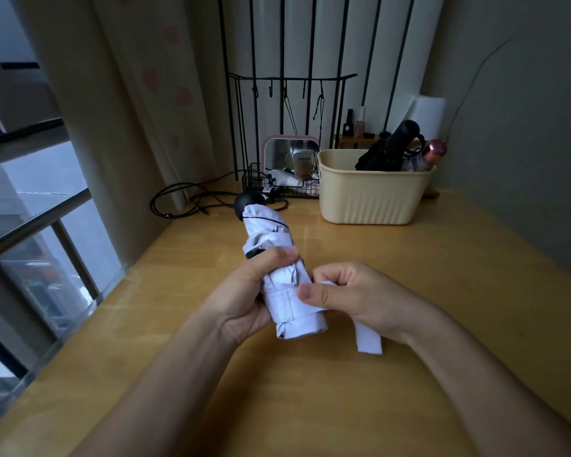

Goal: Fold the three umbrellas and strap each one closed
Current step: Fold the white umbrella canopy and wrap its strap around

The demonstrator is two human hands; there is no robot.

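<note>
While the umbrella [295, 310] is gripped in the left hand [244, 300], handle [248, 206] at eleven o'clock, the strap [370, 339] pinched by the right hand [360, 295] should be drawn taut.

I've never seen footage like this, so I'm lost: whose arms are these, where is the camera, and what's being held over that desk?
There is no machine here. These are a person's two bare hands, filmed by one wide-angle camera worn on the head, looking forward and down. The left hand grips a folded white umbrella, its black knob pointing away. The right hand pinches the umbrella's white strap; the free end hangs loose, so it isn't fastened yet. Below is a wooden desk. At the back, a beige basket holds a black umbrella and a pink-knobbed umbrella. Left of it are a small mirror and a black cable.
</note>
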